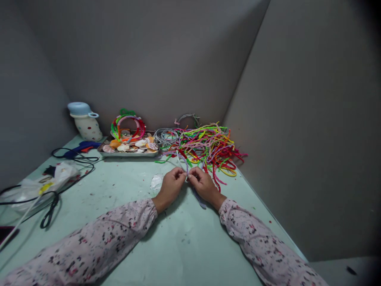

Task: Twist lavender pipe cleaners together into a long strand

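L hand & R hand both pinching a lilac pipe cleaner, part curving up past the grip (thin, fuzzy). Tangle of bright fuzzy stems just beyond; shells in metal tray.

You wear creased, matt cloth sleeves. Your strand looks soft and fuzzy, like the pipe cleaners. Before you, the tray shows shiny metal sides, the bottle looks like smooth plastic, the bag is thin, crinkled, glossy plastic, and your surface looks smooth and matt
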Demonstrator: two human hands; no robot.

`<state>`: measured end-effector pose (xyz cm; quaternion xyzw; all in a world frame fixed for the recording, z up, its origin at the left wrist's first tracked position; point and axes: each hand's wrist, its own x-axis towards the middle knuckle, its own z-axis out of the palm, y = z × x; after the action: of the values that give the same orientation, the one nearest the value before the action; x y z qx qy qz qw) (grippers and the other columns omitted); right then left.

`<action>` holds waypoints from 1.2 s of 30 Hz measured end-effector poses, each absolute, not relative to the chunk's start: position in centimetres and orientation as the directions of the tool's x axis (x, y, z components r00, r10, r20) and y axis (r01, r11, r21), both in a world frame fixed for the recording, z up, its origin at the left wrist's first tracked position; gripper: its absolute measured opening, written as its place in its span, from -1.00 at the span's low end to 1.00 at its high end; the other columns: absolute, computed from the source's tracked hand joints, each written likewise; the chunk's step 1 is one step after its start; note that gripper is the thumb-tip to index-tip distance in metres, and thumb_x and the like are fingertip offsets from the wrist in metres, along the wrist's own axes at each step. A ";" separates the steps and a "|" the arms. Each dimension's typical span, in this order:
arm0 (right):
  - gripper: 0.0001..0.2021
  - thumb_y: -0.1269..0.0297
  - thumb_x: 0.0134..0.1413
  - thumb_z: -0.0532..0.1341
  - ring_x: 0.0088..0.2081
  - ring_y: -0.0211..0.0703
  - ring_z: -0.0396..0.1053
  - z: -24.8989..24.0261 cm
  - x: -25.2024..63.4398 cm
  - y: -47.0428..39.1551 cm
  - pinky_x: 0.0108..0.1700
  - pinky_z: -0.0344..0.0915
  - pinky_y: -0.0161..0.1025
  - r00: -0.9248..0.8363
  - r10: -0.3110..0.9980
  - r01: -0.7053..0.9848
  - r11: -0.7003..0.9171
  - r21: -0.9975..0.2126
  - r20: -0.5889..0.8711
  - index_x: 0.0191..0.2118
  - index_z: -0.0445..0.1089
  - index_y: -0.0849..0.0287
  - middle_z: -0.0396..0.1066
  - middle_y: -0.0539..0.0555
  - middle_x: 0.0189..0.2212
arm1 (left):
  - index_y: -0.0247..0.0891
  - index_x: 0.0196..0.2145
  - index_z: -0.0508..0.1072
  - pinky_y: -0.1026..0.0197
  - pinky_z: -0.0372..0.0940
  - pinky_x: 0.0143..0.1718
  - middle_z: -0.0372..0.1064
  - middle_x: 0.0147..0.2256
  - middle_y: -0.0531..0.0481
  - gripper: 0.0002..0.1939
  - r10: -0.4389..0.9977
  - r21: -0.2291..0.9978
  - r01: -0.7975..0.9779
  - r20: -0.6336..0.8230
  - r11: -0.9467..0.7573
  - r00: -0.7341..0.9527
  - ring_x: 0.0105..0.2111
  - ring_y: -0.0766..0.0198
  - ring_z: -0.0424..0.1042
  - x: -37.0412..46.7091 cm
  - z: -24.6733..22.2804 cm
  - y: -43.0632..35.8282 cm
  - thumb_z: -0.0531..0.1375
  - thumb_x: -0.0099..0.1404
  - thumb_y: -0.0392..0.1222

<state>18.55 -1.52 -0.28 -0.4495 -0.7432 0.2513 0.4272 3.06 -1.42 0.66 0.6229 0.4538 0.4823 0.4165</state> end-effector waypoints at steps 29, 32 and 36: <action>-0.91 0.30 0.16 0.09 -0.42 -0.23 0.26 -0.2 18.5 -1.6 -0.35 0.16 -0.30 -0.241 0.876 0.451 0.483 -0.750 0.419 -0.30 0.31 0.16 0.33 -0.03 -0.45 | -0.27 -0.51 0.30 0.34 0.04 -0.51 0.16 -0.59 0.14 -0.86 0.964 0.947 0.202 0.223 -0.249 0.143 -0.55 0.39 0.13 3.0 0.4 -1.2 0.09 0.14 -0.17; -0.92 0.31 0.15 0.09 -0.43 -0.24 0.26 -0.2 18.5 -1.5 -0.36 0.15 -0.30 -0.242 0.876 0.453 0.482 -0.750 0.417 -0.31 0.31 0.15 0.32 -0.04 -0.46 | -0.28 -0.49 0.31 0.33 0.06 -0.50 0.19 -0.58 0.14 -0.87 0.964 0.943 0.222 0.219 -0.249 0.151 -0.55 0.38 0.16 3.0 0.4 -1.2 0.09 0.15 -0.18; -0.91 0.31 0.15 0.09 -0.42 -0.23 0.27 -0.3 18.5 -1.5 -0.35 0.16 -0.30 -0.247 0.876 0.449 0.483 -0.752 0.415 -0.30 0.31 0.16 0.32 -0.04 -0.46 | -0.28 -0.51 0.30 0.33 0.04 -0.51 0.18 -0.59 0.14 -0.87 0.965 0.939 0.240 0.215 -0.246 0.148 -0.55 0.38 0.15 3.0 0.7 -1.4 0.09 0.15 -0.20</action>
<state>18.52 -1.49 -0.31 -0.4424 -0.7486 0.2507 0.4255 2.98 -1.37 0.71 0.6445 0.4676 0.4555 0.3982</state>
